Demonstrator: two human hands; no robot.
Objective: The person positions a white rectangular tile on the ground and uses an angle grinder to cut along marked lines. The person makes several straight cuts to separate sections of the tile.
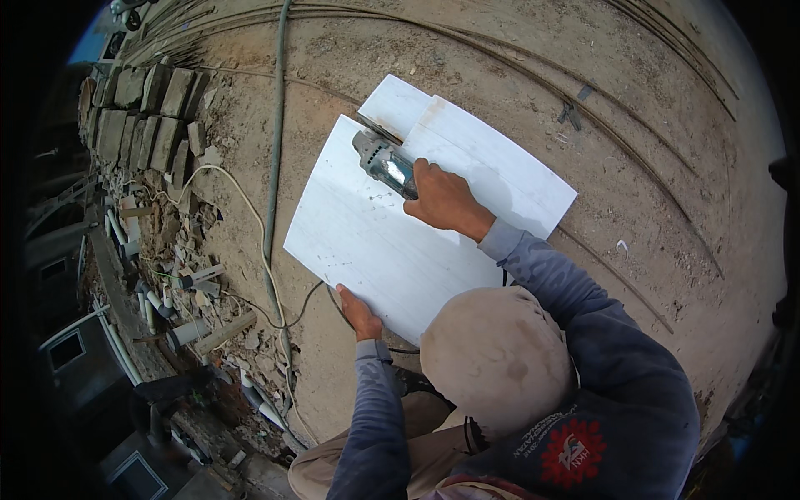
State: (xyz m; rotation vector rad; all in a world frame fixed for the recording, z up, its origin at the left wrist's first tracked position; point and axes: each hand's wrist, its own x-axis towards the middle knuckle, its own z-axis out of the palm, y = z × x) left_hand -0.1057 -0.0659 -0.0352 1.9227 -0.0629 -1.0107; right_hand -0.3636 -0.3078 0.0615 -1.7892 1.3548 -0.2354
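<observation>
Out of view, both my own hands, so can't tell if they're clenched, released or holding sth. Nearest grip I see is a co-worker's, crouched in front of me w/ back turned. Their R hand (447,200) is wrapped tight round the body of a grinder (388,167), up over the middle of a white sheet (350,233) lying on the ground. Grinder's long axis slants from that hand up & left to its metal head. Just past the head, a dark strip (377,127) runs btwn the sheet & a small white piece (393,102); disc or gap, can't tell. So the strip lies ahead & left of the R hand, which is much nearer to it than their L hand (360,314). That L hand sits at the sheet's near left edge, fingers against it, no tool showing. To the right, another white panel (500,158); joined or not, unclear. Further out: black cord (312,294) by the L hand, grey-green hose (276,158) on the left, long thin rods (500,60) beyond, stacked blocks (143,125) far left w/ pipes (187,333) & rubble nearer
</observation>
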